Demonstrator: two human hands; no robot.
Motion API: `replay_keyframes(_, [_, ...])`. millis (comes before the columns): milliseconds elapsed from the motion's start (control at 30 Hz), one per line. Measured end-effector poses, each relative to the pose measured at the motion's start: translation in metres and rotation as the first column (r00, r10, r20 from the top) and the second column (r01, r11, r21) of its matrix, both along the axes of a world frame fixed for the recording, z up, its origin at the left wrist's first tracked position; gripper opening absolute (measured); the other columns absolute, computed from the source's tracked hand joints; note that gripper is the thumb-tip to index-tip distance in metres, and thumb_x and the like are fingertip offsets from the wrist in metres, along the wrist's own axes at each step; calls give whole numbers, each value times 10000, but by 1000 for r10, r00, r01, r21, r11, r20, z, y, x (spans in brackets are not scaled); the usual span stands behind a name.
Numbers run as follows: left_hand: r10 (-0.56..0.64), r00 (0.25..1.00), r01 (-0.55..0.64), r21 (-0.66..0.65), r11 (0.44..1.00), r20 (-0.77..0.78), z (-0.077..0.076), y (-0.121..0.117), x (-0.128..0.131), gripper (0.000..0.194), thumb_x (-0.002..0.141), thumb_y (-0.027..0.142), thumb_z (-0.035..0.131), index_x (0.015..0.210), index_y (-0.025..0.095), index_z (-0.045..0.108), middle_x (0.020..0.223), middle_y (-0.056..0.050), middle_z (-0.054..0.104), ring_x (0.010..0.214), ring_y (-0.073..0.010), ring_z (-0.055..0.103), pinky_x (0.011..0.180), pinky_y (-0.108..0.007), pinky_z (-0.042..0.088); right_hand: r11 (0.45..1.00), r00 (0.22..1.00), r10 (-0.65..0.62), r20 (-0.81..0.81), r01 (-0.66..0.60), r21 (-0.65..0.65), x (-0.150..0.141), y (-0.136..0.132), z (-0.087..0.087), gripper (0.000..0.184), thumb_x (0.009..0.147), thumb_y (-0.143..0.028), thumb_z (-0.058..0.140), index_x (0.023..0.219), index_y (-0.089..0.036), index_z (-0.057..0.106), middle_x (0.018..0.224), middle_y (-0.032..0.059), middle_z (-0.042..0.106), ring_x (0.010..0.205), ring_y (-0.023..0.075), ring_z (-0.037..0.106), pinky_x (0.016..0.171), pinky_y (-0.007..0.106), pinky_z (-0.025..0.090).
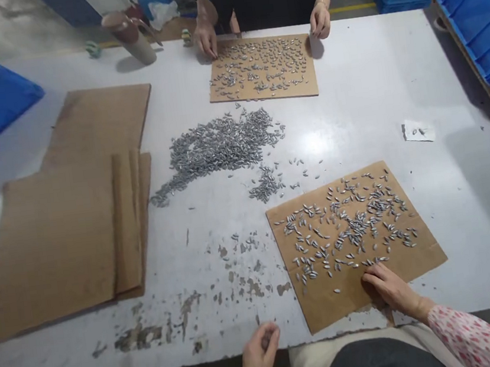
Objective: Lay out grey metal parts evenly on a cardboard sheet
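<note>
A cardboard sheet point(340, 303) lies at an angle before me, scattered with small grey spindle-shaped metal pieces point(357, 226). My right hand point(392, 289) rests over its near edge, fingertips bent together beside the closest pieces; whatever they pinch is hidden. Left of the sheet, my left hand point(260, 354) is at the table's front edge, its fingers curled against the thumb. Something greyish shows in that grip, too unclear to name. A large heap of the same pieces point(222, 144) lies mid-table, with a smaller pile point(266, 184) at its near side.
Across the table, a co-worker's hands point(206, 38) flank another piece-covered cardboard sheet point(263, 95). Stacked cardboard point(56, 242) occupies the left side. A mug point(131, 39) stands at the far edge. Blue crates point(480, 11) are at right; a small white card point(418, 131) lies nearby.
</note>
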State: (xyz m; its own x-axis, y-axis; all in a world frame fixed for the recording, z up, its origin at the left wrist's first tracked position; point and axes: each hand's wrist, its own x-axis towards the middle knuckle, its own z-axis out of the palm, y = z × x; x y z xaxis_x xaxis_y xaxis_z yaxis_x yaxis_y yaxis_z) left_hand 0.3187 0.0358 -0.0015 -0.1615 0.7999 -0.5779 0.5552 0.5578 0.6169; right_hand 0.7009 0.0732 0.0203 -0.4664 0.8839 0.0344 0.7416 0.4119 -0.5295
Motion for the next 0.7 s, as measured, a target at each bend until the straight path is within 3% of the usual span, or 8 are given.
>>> replay_keyframes(67, [-224,974,227,170,959,-38,19,75,-8,383,774,576,545,752,214,666,681,-37,647,667,-188,608,603,-277,509,996,998,-59,17,58,61,-4,-7,-9,241,914,-84,359,959,-193,569,853,65,604,745,167,535,687,280,486])
replay_keyframes(133, [-339,915,392,285,875,-216,29,156,3,315,810,500,539,870,219,668,828,-61,646,755,-189,601,676,-294,513,986,993,-108,35,103,129,-4,-15,-21,246,923,-95,354,948,-195,578,854,63,599,766,172,535,708,291,492])
replay_keyframes(200, [-367,824,519,317,794,-431,30,226,27,294,831,423,546,1010,210,641,986,-87,608,848,-196,584,761,-324,502,978,989,-139,55,128,165,-1,-25,-36,253,921,-95,361,949,-198,590,871,66,602,797,178,540,735,308,493])
replay_keyframes(300, [-373,781,572,333,749,-501,16,295,67,361,849,360,545,1165,188,568,1141,-125,532,983,-225,542,863,-365,461,978,985,-156,68,144,153,6,-40,-59,241,912,-90,387,964,-191,599,905,75,605,835,186,541,765,329,488])
replay_keyframes(400, [-386,736,616,313,723,-556,-6,331,87,394,857,355,527,1218,198,531,1171,-143,499,1030,-272,522,872,-409,439,980,984,-164,63,155,125,11,-51,-73,243,903,-84,396,987,-184,601,940,89,604,884,199,537,796,350,478])
replay_keyframes(500, [-484,551,757,164,633,-680,-20,354,87,360,869,329,488,1206,213,538,1127,-125,509,973,-260,553,827,-376,448,976,984,-175,45,167,137,12,-53,-78,256,898,-81,387,1011,-178,596,965,101,598,894,202,526,809,358,469])
replay_keyframes(600, [-561,402,841,50,538,-723,-22,366,83,316,848,266,498,1143,178,569,1057,-113,542,939,-251,570,807,-349,449,969,984,-175,28,167,182,11,-50,-79,248,903,-90,379,1009,-175,587,963,101,587,851,193,507,798,354,459])
replay_keyframes(700, [-557,362,866,48,497,-748,-16,365,83,283,814,192,511,1079,125,586,986,-95,554,913,-238,576,795,-336,450,961,984,-178,19,169,219,10,-49,-82,212,913,-116,392,976,-184,583,965,98,579,844,192,497,793,349,451])
